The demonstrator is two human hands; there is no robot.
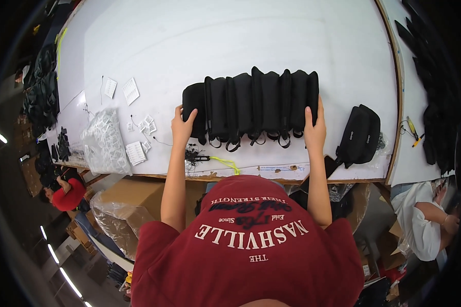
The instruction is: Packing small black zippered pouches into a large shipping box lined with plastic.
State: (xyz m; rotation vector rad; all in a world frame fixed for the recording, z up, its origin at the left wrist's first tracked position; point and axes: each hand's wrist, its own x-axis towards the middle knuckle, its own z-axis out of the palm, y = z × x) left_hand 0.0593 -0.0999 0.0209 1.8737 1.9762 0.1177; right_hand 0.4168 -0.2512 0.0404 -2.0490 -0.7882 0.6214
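Several black fabric pouches (pixel 261 102) stand side by side in a tight row on the white table, small loops hanging along their near edge. At the row's left end my left hand (pixel 183 124) is pressed against the outermost pouch, thumb on its near face. My right hand (pixel 315 127) clasps the opposite end, its thumb in front and fingers along the side. Between the two hands the row is squeezed together. Apart from it, right of my right hand, a pair of black pouches (pixel 359 135) lies near the table's front edge.
Left on the white table (pixel 230 36) are a clear plastic bag (pixel 105 143) of small white tags, loose tags (pixel 136 153) and dark cords with a yellow-green strand (pixel 225 162). Yellow-handled snips (pixel 412 128) and dark pieces lie on the right table. Other people are at both sides.
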